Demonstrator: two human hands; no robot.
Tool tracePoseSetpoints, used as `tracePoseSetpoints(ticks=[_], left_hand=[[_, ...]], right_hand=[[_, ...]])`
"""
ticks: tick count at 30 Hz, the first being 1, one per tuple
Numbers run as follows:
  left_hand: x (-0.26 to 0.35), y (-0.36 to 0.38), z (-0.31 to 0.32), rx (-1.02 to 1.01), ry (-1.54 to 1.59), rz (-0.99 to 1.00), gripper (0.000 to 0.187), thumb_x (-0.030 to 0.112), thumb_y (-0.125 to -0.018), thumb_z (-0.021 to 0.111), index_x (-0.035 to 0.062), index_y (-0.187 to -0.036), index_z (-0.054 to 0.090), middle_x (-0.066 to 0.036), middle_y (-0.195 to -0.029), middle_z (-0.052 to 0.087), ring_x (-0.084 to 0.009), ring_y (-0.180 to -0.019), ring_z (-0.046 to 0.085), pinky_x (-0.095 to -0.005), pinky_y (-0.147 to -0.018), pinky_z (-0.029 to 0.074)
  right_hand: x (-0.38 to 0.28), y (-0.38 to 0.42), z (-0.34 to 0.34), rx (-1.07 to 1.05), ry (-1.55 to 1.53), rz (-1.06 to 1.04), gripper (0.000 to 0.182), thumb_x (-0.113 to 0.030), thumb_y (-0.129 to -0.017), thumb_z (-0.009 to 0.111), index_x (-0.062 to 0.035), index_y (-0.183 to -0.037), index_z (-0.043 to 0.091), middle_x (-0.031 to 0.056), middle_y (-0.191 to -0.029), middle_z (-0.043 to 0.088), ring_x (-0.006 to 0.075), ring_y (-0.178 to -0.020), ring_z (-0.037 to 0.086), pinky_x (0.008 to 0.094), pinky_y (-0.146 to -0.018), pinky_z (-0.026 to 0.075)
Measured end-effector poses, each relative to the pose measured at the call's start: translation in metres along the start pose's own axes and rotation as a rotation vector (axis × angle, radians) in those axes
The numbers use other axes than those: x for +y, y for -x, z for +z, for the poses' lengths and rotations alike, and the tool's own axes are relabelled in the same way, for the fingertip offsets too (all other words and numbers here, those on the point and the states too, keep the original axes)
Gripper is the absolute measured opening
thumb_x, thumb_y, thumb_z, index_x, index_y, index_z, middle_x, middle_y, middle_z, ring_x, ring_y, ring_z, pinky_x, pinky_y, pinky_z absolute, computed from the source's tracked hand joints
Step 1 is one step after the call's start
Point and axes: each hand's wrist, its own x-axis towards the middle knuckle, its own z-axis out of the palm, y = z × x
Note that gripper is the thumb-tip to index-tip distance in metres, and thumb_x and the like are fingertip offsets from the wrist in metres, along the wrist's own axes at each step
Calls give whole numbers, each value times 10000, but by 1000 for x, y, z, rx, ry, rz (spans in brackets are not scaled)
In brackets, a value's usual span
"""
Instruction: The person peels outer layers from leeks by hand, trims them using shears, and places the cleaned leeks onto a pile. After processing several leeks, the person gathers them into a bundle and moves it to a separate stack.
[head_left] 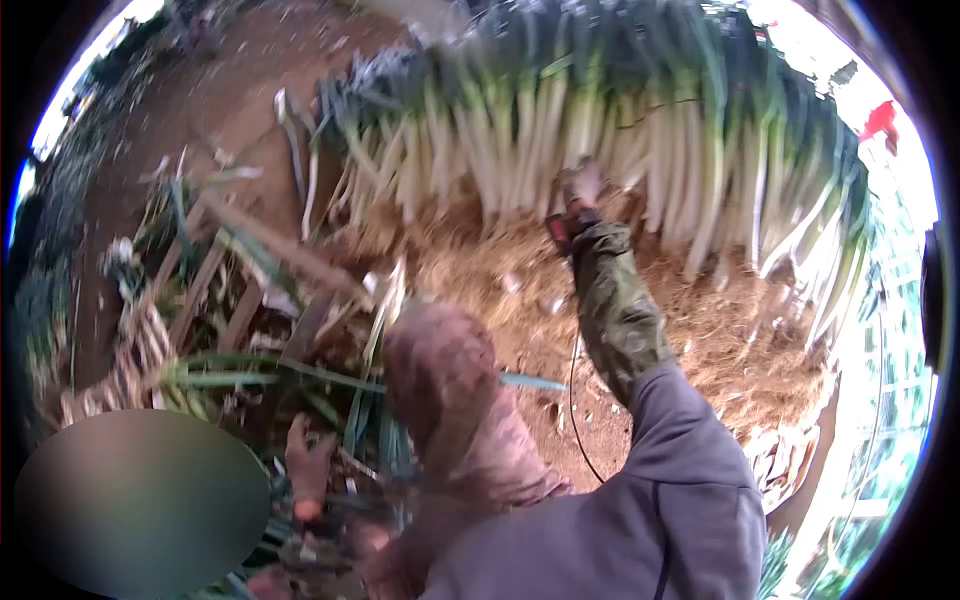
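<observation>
Reaching in among long, smooth-shafted leeks (540, 130), the right hand (583, 187) meets their pale lower ends; whether its fingers clamp, I cannot tell.
Below the leeks hang shaggy, fibrous roots (455, 262); to their lower left, rough wooden slats (285, 246) and a second hand (310, 465), owner unclear, fingers parted.

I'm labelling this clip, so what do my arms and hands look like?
Your right arm has a plain grey upper sleeve and a green-brown camouflage forearm sleeve. At the wrist is a dark item with a reddish patch; a thin dark cable curves nearby. The left is too unclear to describe.
</observation>
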Motion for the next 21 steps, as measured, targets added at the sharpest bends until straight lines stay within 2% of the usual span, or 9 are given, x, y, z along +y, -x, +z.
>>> tracePoseSetpoints(ticks=[1, 2, 4, 5, 7, 10, 11, 12, 21], left_hand=[[31, 7, 3, -33, 133, -143, 680, 156, -795, 763, -30, -1396, 508, -224, -1277, 619, -348, -1216, 584, -393, -1037, 457], [-11, -6, 13, 60, -161, 193, 634, 180, -807, 758, -30, -1364, 542, -234, -1282, 628, -359, -1216, 591, -404, -1039, 455], [-18, -11, 27, 8, -237, 218, 592, 229, -823, 765, -33, -1319, 578, -218, -1267, 645, -363, -1157, 627, -407, -1010, 476], [-14, -11, 35, -71, -29, 88, 563, 245, -844, 755, -24, -1309, 585, -219, -1243, 654, -359, -1122, 644, -405, -965, 503], [-9, -10, 54, -102, -167, 255, 523, 322, -871, 749, 22, -1281, 622, -191, -1211, 670, -337, -1062, 668, -392, -907, 531], [-23, -12, 72, -280, -393, 211, 445, 372, -878, 735, 104, -1227, 679, -154, -1118, 708, -338, -1002, 682, -397, -850, 545], [-33, -12, 77, -273, -463, 260, 414, 379, -876, 735, 125, -1200, 698, -148, -1084, 718, -344, -974, 687, -401, -829, 548], [-24, -10, 74, -328, -492, 118, 410, 396, -858, 747, 122, -1161, 715, -144, -1045, 726, -354, -932, 692, -417, -811, 549], [-71, 8, 57, -279, -365, -62, 422, 391, -802, 778, 120, -1116, 701, -134, -971, 727, -343, -895, 693, -429, -782, 533]], right_hand=[[36, -3, 31, -41, 64, -155, 394, -185, -768, 728, 9, -1098, 634, 148, -788, 659, 349, -741, 662, 449, -684, 546], [3, 21, 8, -228, -108, 10, 317, -179, -837, 645, 15, -1086, 670, 181, -799, 671, 280, -735, 675, 460, -593, 520], [-77, 89, -40, 234, 115, -331, 480, -124, -836, 666, 25, -1286, 591, 296, -1214, 605, 366, -897, 685, 420, -700, 570], [-109, 124, -64, 72, 38, -333, 422, -143, -888, 651, 3, -1282, 616, 280, -1150, 643, 360, -935, 681, 411, -827, 559], [-104, 178, -50, -490, -317, -417, 348, -162, -930, 644, 3, -1237, 649, 224, -1100, 689, 341, -963, 679, 413, -875, 542], [-73, 266, 11, -1375, -442, -517, 355, -186, -952, 603, -29, -1271, 608, 164, -923, 692, 268, -857, 695, 375, -765, 570], [-70, 293, 26, -1571, -357, -487, 348, -190, -948, 611, -24, -1254, 613, 157, -922, 690, 260, -851, 687, 373, -759, 564], [-76, 315, 34, -1691, -274, -450, 342, -194, -944, 619, -18, -1237, 617, 149, -922, 688, 253, -845, 679, 370, -753, 557], [-140, 423, 182, -1286, -630, 291, 318, -227, -905, 692, 32, -1085, 658, 81, -917, 673, 186, -791, 607, 350, -698, 497]])
